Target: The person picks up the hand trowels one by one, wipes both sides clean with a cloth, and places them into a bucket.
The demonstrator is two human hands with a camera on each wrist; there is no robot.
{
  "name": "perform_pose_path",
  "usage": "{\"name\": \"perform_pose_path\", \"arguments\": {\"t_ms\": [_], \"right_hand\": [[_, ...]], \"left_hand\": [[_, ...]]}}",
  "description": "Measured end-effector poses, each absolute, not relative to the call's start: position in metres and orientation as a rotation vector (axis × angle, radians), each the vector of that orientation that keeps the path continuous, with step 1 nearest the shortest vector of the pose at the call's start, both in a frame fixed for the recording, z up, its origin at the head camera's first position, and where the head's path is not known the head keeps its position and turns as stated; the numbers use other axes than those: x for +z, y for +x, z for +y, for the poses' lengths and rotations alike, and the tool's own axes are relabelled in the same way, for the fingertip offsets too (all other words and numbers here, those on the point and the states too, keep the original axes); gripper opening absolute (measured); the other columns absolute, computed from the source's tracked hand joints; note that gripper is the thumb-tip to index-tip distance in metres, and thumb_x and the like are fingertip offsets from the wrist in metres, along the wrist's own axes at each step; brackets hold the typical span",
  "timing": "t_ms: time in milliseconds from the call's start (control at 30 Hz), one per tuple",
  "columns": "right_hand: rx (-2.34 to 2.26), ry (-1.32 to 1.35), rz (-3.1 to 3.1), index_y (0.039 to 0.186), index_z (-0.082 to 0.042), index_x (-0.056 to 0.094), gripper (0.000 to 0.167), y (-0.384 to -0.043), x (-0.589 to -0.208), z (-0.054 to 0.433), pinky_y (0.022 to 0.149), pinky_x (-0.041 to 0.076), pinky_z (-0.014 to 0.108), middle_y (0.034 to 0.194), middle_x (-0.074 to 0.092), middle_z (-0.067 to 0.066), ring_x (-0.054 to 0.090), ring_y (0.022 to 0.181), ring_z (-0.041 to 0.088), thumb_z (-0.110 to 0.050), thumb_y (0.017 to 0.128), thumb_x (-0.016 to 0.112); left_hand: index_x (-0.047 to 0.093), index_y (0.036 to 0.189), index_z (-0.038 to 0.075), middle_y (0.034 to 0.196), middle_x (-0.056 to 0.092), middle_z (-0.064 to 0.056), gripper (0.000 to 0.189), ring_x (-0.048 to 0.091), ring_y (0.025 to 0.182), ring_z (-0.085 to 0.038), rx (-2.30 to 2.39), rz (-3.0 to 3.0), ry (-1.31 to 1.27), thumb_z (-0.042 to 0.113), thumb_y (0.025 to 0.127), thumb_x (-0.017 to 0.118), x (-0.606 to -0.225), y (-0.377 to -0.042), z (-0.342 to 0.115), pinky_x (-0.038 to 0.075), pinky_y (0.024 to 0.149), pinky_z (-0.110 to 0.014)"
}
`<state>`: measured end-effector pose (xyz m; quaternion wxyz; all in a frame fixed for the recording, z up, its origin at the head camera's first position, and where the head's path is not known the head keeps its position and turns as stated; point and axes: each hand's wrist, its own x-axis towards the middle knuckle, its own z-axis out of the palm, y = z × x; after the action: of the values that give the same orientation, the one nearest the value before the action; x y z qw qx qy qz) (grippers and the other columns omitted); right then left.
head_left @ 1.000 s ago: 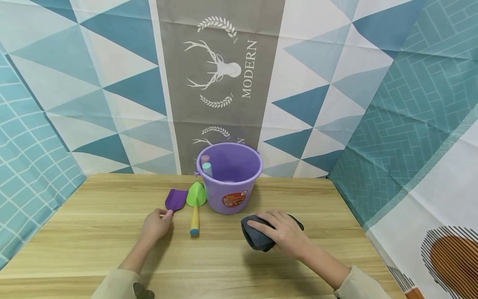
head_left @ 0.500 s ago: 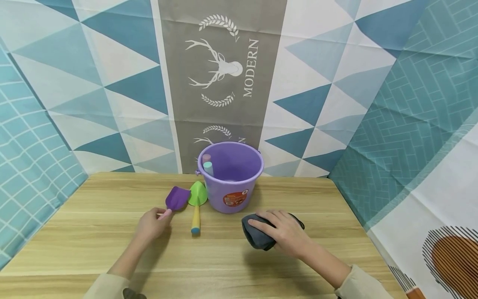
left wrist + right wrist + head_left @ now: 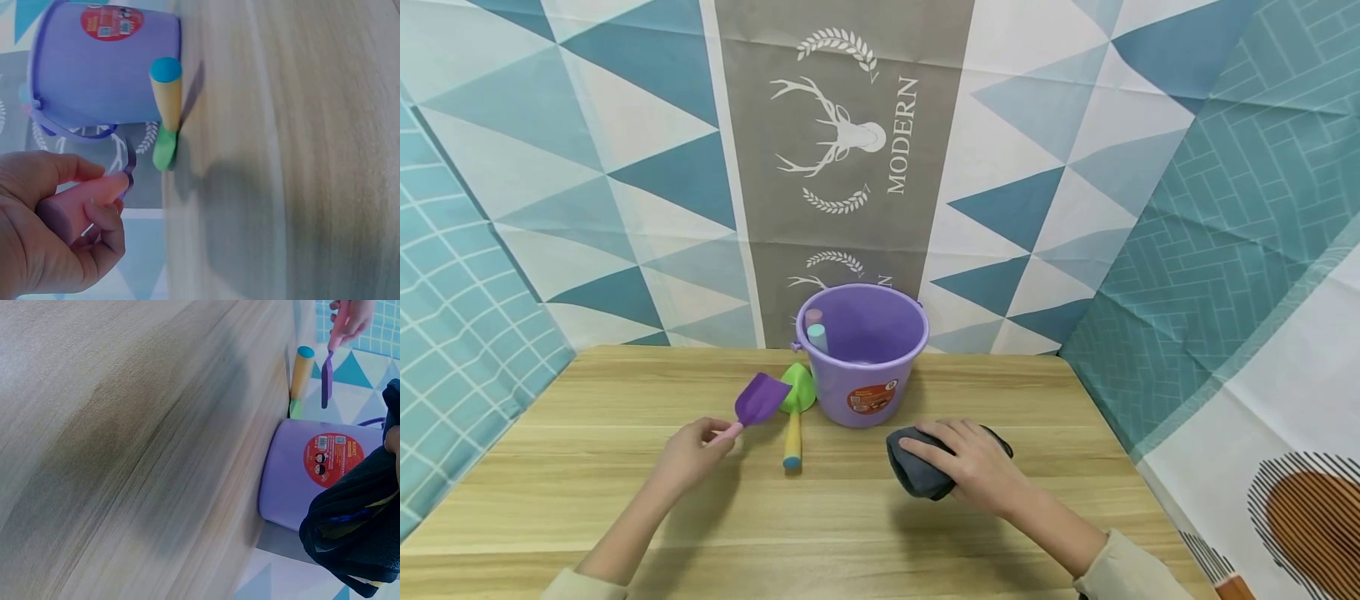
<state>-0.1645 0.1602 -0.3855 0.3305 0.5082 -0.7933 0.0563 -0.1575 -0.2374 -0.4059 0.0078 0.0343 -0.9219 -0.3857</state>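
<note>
- Shovel, purple-bladed, is in your left hand, fingers curled round its pink handle, raised off the table.
- Its long axis slants forward and right from your fingers; the bucket stands ahead and to the right, with the green-bladed trowel between.
- Your right hand, nearer the bucket, grips a dark cloth bundle in front of it, to the right.
- "MODERN" reads sideways on the backdrop; the bucket's red label carries print too small for you to read.

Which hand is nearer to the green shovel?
Left. The left hand, holding a purple shovel, is just left of the green shovel; the right hand, gripping dark fabric, is farther, to its right.
</note>
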Motion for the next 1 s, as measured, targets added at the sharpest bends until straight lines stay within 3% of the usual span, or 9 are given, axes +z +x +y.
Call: {"name": "perform_pose_path", "arguments": {"t_ms": [200,633,1000], "right_hand": [[0.15,1.328,-2.07,0.131,-0.02,0.054,0.082,-0.165,-0.386,0.161,0.076,0.053,0.039,0.119,0.06,0.008,0.061,0.096,0.023,-0.014,0.056,0.088],[0.156,1.334,-2.054,0.13,-0.02,0.054,0.08,-0.165,-0.382,0.161,0.077,0.053,0.039,0.118,0.06,0.009,0.061,0.097,0.023,-0.011,0.057,0.086],[0.149,1.345,-2.059,0.132,-0.021,0.053,0.08,-0.165,-0.38,0.158,0.078,0.053,0.039,0.12,0.059,0.009,0.06,0.099,0.023,-0.012,0.059,0.086]], "left_hand": [[0.057,0.117,-0.004,0.096,0.066,-0.014,0.037,0.056,0.074,-0.017,-1.247,-2.897,0.037,0.022,0.09,0.059,-0.4,-0.149,-0.235,0.046,0.058,-0.027],[0.061,0.117,0.004,0.093,0.067,-0.006,0.036,0.058,0.078,-0.017,-1.259,-2.97,-0.033,0.026,0.088,0.062,-0.385,-0.132,-0.221,0.047,0.061,-0.028],[0.065,0.112,0.01,0.077,0.061,0.0,0.032,0.048,0.066,-0.01,-1.29,-2.964,-0.166,0.029,0.085,0.066,-0.376,-0.125,-0.204,0.042,0.052,-0.023]]}}
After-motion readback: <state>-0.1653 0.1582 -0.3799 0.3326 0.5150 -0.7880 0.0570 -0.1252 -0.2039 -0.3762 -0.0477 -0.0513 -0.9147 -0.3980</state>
